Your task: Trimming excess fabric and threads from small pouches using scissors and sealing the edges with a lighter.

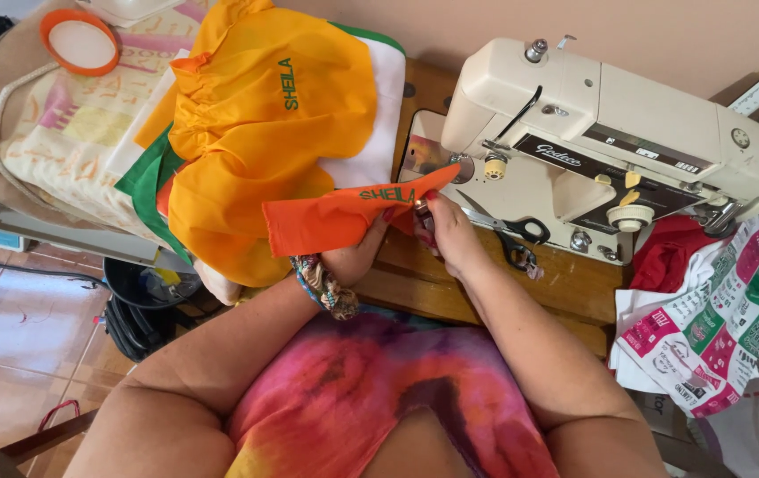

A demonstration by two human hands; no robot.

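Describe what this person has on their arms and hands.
Both arms are bare, with no sleeves showing. The left hand has a patterned fabric scrunchie round the wrist, in brown, cream and blue. A fingernail on that hand is painted dark red. The right hand shows no ring, watch or band. The top is tie-dyed pink, orange and purple.

A home sewing corner is shown. A cream sewing machine [601, 133] is set on a wooden surface [565, 288], with black-handled scissors [508, 235] laid in front of it. Orange fabric pieces [264, 115] are piled beside it, and more cloth is heaped at the right. A tiled floor [16, 327] and a padded cloth-covered board [52, 124] are seen at the left.
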